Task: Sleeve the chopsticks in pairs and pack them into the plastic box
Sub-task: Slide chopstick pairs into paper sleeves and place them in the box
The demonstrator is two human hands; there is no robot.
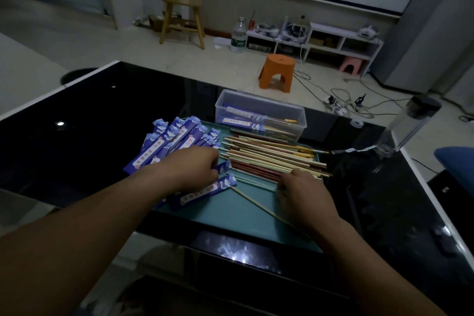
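Note:
A teal tray (238, 215) on the black table holds a heap of loose chopsticks (272, 156) in pale, red and yellow tones. Several blue paper sleeves (174, 141) lie fanned out at its left. My left hand (195, 169) has its fingers curled round one sleeve (223, 167) near the heap's left end. Another sleeve (205, 194) lies just below that hand. My right hand (302, 192) is curled over thin pale chopsticks (256, 182) at the heap's near edge. A single pale chopstick (259, 206) lies slanted on the tray. The clear plastic box (259, 113) behind the tray holds a few sleeved pairs.
A clear bottle with a black cap (407, 126) stands at the table's right edge, beside a roll of tape (357, 123). On the floor beyond are an orange stool (277, 72), a wooden chair (182, 10), cables and a low white shelf (333, 41).

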